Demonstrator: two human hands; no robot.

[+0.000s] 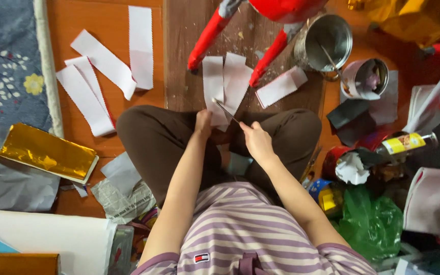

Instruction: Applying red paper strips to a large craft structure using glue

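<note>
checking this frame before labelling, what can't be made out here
- Scissors, head view: handles hidden in the right hand; grip unclear.
- Red figure: cut off by the top edge.
- Metal pot: contents too dark.
- Left hand: fingers hidden behind the paper strip.

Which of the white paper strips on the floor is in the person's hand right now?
The strip straight ahead of the knees, pinched by the left hand. The other white strips lie loose, untouched, on the floor.
</note>
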